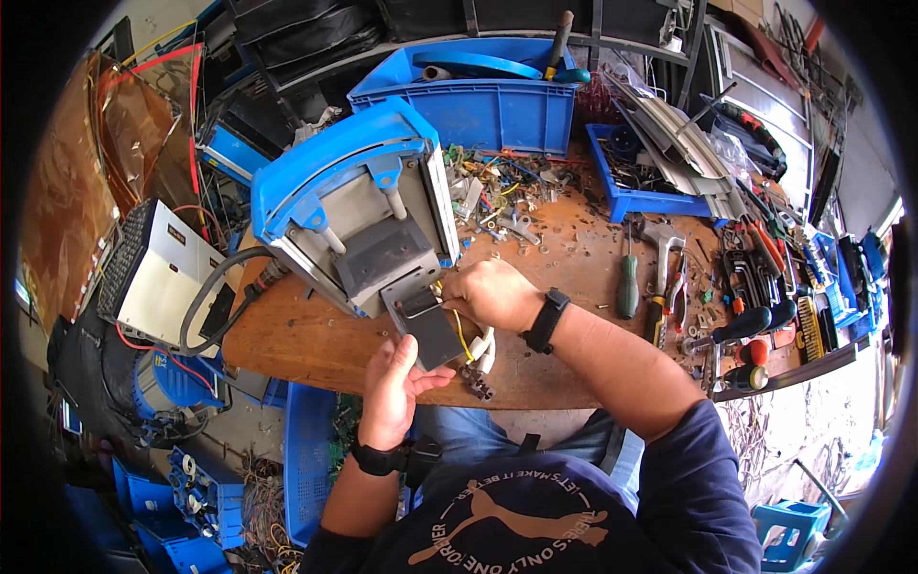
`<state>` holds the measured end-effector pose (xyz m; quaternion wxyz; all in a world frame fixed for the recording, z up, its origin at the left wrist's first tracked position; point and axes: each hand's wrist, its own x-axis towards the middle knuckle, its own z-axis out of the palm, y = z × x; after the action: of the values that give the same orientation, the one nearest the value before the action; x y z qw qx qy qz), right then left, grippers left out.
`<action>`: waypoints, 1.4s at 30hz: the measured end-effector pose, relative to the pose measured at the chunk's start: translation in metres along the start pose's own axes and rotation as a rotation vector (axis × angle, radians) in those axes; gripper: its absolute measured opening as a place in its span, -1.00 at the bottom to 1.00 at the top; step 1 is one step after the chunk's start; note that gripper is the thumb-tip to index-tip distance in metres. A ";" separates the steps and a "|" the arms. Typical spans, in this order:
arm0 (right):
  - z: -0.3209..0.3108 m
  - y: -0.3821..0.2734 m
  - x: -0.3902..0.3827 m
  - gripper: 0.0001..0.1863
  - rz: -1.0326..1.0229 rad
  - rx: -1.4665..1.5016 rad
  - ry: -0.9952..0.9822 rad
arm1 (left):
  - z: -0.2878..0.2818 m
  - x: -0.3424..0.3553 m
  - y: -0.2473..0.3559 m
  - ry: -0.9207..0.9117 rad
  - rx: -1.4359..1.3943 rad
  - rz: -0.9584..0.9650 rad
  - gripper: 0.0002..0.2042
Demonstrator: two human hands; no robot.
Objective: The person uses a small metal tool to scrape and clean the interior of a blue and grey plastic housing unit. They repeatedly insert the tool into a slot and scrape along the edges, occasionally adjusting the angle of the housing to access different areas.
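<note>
My left hand (390, 390) supports a dark grey metal box (432, 342) from below, its thumb on the near side and its fingers under the lower edge. The box sits tilted against a blue-and-grey machine housing (337, 158) at the bench's left. At the box's right side my right hand (490, 295) is closed, fingertips pinched near a yellow wire (461, 333); whatever they grip is hidden by the hand. White cable ends (486, 352) and a dark connector (476, 385) hang beside the box, at the bench's front edge.
Loose screws and small parts (516, 191) litter the wooden bench (287, 335). A blue crate (478, 115) stands behind them. To the right lie a green screwdriver (627, 287), a hammer (662, 244), pliers (679, 297) and several more tools. A pale boxy unit (172, 273) is on the left.
</note>
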<state>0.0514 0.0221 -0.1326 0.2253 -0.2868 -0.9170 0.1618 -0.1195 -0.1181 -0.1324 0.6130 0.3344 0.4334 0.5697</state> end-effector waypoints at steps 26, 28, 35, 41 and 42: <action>0.000 0.012 0.012 -0.81 0.072 0.115 -0.089 | -0.001 0.000 -0.001 -0.007 0.043 0.009 -0.62; 0.001 0.013 0.011 -0.81 0.075 0.146 -0.071 | -0.002 -0.001 -0.002 -0.004 0.057 0.007 -0.62; -0.001 0.010 0.008 -0.82 0.097 0.097 -0.076 | -0.001 0.001 -0.002 0.001 0.057 0.001 -0.61; -0.004 0.005 0.006 -0.83 0.089 0.054 -0.053 | -0.001 0.001 -0.002 0.002 0.001 -0.007 -0.61; -0.005 0.006 0.006 -0.83 0.073 0.048 -0.045 | -0.001 0.002 -0.002 0.000 0.000 -0.004 -0.61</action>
<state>0.0522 0.0310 -0.1289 0.2055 -0.3108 -0.9066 0.1982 -0.1197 -0.1169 -0.1353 0.6141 0.3335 0.4339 0.5686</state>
